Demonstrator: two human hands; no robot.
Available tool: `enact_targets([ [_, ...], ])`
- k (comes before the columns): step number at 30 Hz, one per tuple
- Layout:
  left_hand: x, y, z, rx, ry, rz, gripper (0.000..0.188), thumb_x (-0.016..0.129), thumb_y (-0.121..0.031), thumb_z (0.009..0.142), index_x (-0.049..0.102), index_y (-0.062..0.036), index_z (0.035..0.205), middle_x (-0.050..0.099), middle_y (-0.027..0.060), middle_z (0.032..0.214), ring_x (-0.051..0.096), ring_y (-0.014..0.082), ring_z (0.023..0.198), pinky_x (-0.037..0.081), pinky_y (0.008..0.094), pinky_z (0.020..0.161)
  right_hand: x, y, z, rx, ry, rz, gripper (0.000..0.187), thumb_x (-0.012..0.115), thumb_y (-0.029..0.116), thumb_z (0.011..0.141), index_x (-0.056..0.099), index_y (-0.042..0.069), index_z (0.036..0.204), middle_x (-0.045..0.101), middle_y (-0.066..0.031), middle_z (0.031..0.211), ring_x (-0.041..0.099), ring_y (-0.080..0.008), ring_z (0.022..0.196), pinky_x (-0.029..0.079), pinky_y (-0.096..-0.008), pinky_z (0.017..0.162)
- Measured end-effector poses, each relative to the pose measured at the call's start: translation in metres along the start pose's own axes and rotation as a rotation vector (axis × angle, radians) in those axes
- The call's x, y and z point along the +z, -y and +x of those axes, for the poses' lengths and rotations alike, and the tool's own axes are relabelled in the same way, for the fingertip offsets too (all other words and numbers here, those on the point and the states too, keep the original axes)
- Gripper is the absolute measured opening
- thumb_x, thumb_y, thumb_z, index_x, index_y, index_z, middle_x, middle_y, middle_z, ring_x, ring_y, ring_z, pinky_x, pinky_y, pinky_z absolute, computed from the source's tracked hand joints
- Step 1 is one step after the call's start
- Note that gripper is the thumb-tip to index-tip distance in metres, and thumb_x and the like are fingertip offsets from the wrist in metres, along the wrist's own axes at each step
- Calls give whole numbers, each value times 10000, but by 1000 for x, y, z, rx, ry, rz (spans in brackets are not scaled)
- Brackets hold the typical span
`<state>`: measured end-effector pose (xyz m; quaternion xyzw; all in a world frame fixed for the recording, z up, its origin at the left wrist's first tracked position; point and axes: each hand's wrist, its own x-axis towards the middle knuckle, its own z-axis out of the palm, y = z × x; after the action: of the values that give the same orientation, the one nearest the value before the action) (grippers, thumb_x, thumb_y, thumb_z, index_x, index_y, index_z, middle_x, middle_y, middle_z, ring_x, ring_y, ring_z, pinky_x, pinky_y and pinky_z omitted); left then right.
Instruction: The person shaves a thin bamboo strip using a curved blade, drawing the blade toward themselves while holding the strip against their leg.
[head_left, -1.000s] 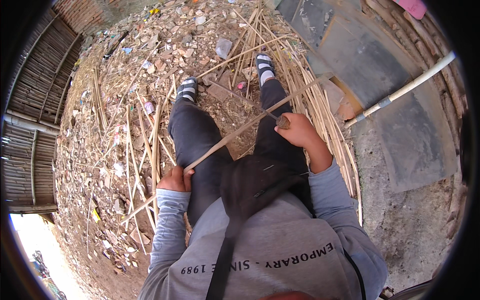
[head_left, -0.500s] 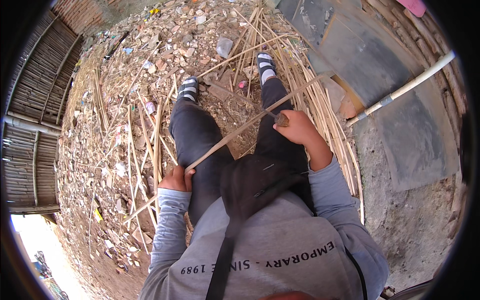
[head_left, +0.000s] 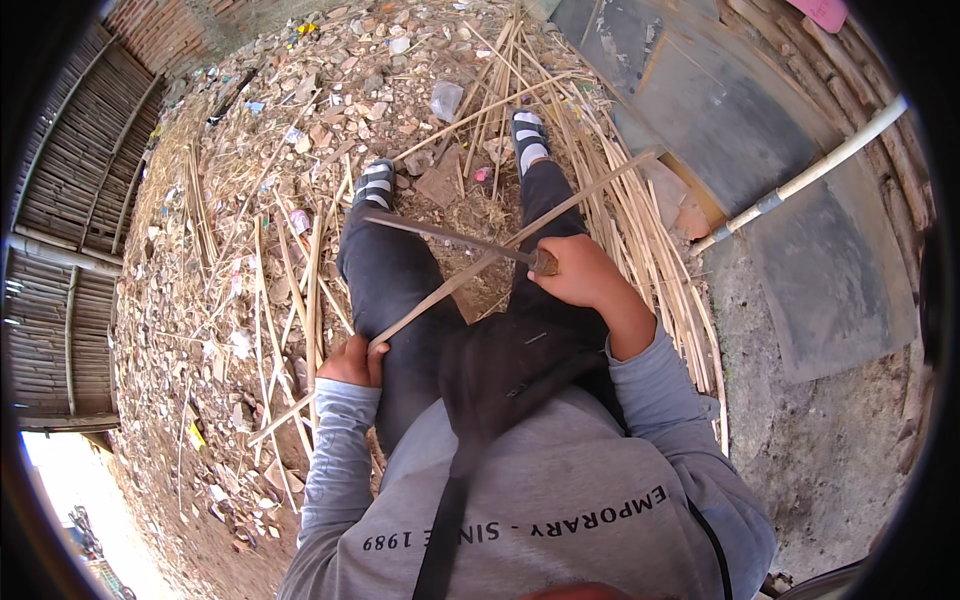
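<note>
A long pale bamboo strip (head_left: 430,298) lies slantwise across my thighs, its far end up to the right. My left hand (head_left: 352,361) is closed round its lower part, beside my left thigh. In my right hand (head_left: 583,270) is the brown handle of a long-bladed knife (head_left: 440,232). The blade points left over my left leg and crosses the bamboo strip near the handle. Whether the edge touches the strip I cannot tell. A dark bag (head_left: 500,370) hangs at my waist on a black strap.
Many split bamboo strips (head_left: 650,240) lie along my right, and more strips (head_left: 316,290) lie to my left. Rubble and litter cover the ground. Dark sheets (head_left: 740,100) and a pale pole (head_left: 815,175) stand at the right. A bamboo-slat wall (head_left: 65,180) rises at the left.
My right hand has moved slightly left and nearer my body along the strip. The knife blade has swung from pointing up-left to pointing nearly straight left. My left hand has stayed in place.
</note>
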<state>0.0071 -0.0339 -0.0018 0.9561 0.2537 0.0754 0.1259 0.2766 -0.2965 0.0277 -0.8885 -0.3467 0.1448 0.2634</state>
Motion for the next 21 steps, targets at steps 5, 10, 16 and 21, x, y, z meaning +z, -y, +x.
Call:
enact_targets([
  [5, -2, -5, -1, 16, -32, -4, 346, 664, -388, 933, 561, -67, 851, 637, 175, 756, 641, 417, 690, 503, 517, 601, -7, -42, 3, 72, -124, 107, 286, 765, 270, 790, 698, 35, 938, 679, -207, 825, 658, -413, 809, 508, -466, 712],
  [10, -4, -3, 1, 32, -15, 32, 344, 659, -389, 937, 564, -72, 844, 641, 174, 762, 644, 418, 686, 508, 515, 601, -5, -35, -9, 134, -100, 62, 281, 756, 274, 805, 692, 40, 947, 689, -199, 842, 662, -414, 828, 520, -470, 732],
  [16, 0, 1, 0, 21, 4, 13, 343, 656, -389, 941, 562, -70, 851, 641, 178, 745, 645, 419, 679, 504, 511, 593, 9, -3, -7, -14, -63, -47, 239, 736, 280, 804, 690, 73, 914, 692, -194, 846, 670, -412, 847, 531, -504, 736],
  [21, 0, -1, 0, 0, 4, 8, 348, 656, -394, 942, 560, -73, 851, 637, 180, 726, 640, 420, 662, 496, 511, 587, 3, -35, 3, 4, -190, 49, 271, 774, 242, 789, 647, 12, 859, 644, -201, 749, 636, -426, 732, 496, -469, 649],
])
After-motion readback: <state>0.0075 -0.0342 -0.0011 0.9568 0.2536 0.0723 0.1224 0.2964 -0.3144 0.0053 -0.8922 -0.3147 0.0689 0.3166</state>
